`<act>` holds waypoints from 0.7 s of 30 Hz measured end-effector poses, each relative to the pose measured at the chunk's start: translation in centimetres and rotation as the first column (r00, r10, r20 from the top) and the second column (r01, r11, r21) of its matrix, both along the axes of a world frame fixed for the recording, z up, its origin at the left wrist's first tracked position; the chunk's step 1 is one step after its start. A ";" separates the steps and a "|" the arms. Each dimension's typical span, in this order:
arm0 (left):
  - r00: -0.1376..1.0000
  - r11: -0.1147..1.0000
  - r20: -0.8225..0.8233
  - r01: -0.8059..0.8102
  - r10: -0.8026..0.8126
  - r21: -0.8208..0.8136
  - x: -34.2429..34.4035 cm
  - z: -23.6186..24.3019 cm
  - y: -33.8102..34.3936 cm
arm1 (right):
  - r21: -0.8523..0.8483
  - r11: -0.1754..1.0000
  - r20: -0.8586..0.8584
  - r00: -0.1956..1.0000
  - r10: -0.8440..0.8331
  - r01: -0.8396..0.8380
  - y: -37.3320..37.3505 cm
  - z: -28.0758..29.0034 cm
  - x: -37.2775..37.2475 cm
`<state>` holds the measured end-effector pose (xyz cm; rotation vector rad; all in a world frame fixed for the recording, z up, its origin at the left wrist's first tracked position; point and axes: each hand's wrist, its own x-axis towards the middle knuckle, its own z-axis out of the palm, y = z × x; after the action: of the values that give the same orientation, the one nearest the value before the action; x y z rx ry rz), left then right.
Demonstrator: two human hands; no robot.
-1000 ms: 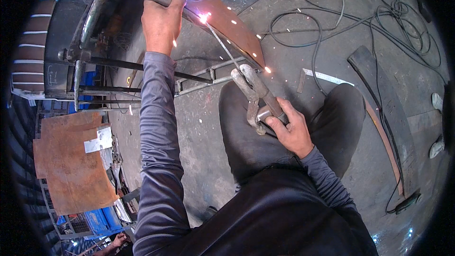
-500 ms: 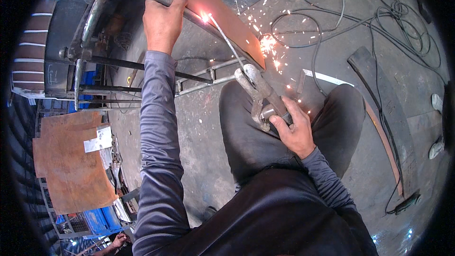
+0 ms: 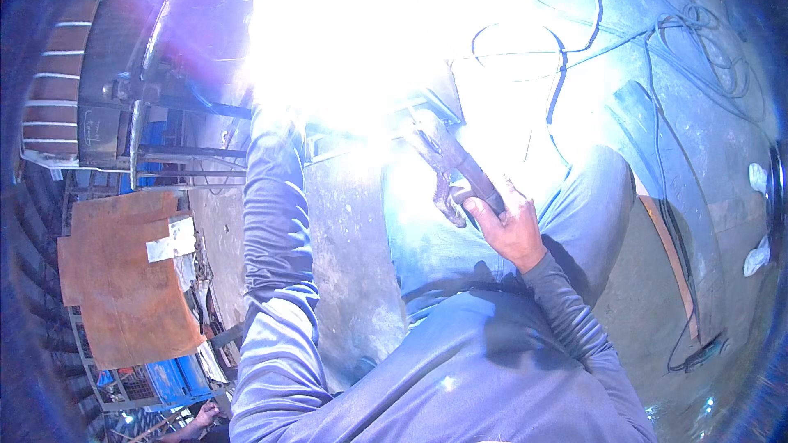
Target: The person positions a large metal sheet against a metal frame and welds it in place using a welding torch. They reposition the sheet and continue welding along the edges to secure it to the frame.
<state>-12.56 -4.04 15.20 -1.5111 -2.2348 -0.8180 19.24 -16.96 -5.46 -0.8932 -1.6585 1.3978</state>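
A white-blue welding glare fills the upper middle and washes out what lies there. Into it reaches my left forearm (image 3: pixel 277 189) in a grey sleeve; my left hand and its fingers are lost in the brightness. My right hand (image 3: pixel 513 230) is closed around the handle of a worn welding electrode holder (image 3: pixel 447 152), above my lap. The holder's head points up and left toward the glare; the rod is hidden. Left of the glare shows the bent steel tube (image 3: pixel 156 29) of a metal frame, with dark bars (image 3: pixel 193 152) below it.
Rusty sheet metal (image 3: pixel 123 279) lies on a rack at left, a white paper (image 3: pixel 171 239) on it. Cables (image 3: pixel 562 74) loop over the floor at upper right. A curved metal strip (image 3: pixel 669 254) lies right of my knee. Another person's hand (image 3: pixel 205 415) shows at lower left.
A small red glow with flying sparks has become a blinding arc. It now hides my left hand, which was gripping the steel tube, and the rod. Both arms stay nearly where they were.
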 end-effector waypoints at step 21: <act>1.000 0.999 0.026 0.011 -0.010 -0.051 0.7 1.1 -0.7 | 0.089 0.995 -0.047 0.998 -0.045 0.049 0.9 0.4 0.0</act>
<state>-11.82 -4.75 16.30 -1.5446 -2.2845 -0.7932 19.20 -16.07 -5.04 -0.8387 -1.6430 1.2919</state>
